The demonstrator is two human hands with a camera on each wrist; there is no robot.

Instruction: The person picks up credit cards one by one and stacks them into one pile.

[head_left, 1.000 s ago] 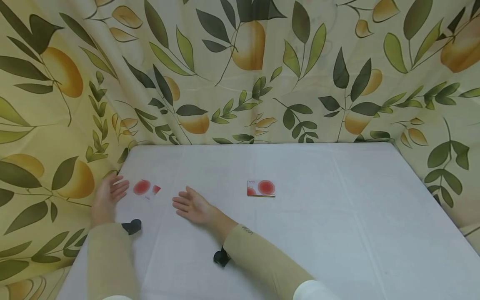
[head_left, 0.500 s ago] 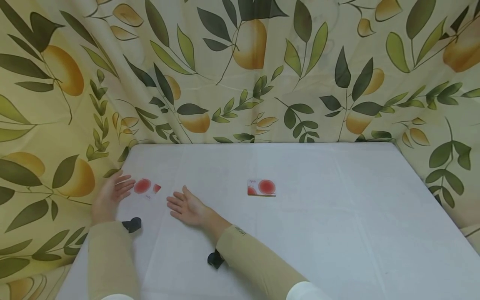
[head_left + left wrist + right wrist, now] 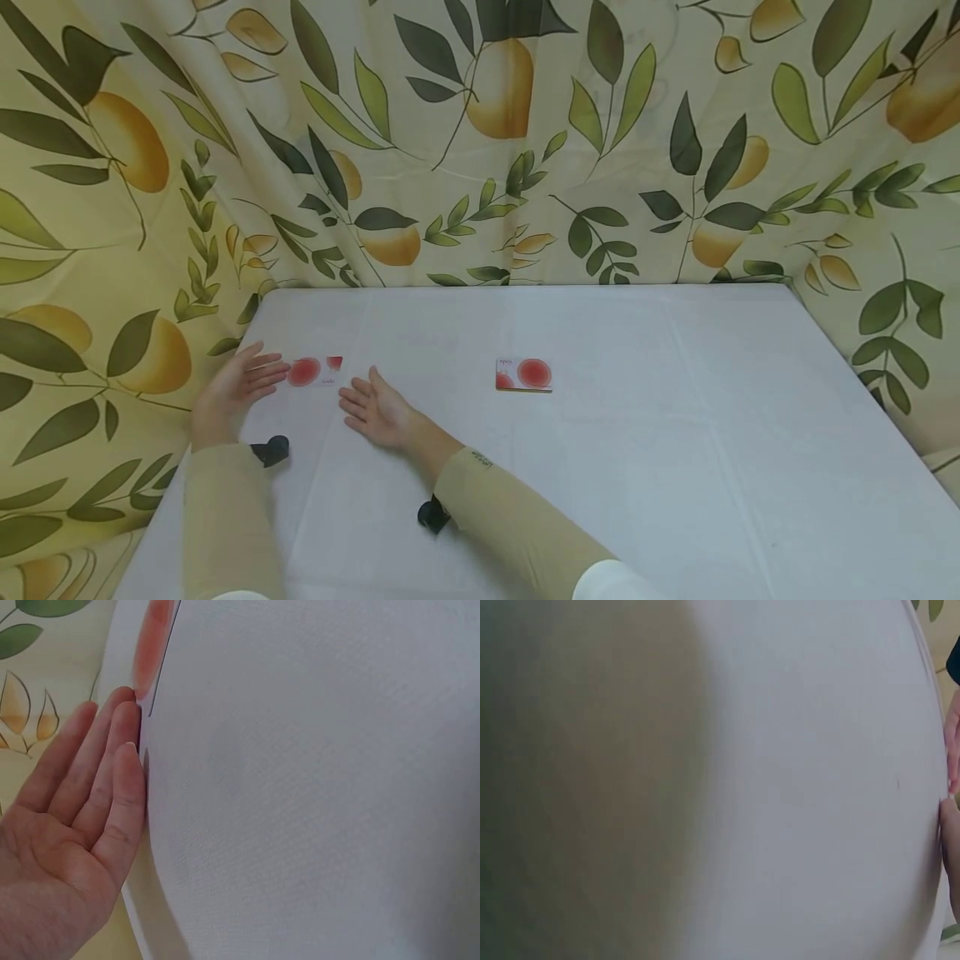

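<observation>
A flat white card with a red disc and a red corner patch lies at the left of the table. My left hand has its fingers extended, fingertips right at the card's left edge. In the left wrist view, that hand points towards the card's red print. To the right of the card is my right hand, palm turned towards it, fingers straight and holding nothing. Only a sliver of the right hand shows in the right wrist view.
A similar white rectangle with red discs and a brownish front edge lies near the table's middle. White cloth covers the table. A leaf-and-fruit patterned curtain hangs behind it and along the left side.
My left hand has moved right, and the card has slid right and turned straighter. My right hand has shifted slightly left overall. The middle rectangle lies where it was.
</observation>
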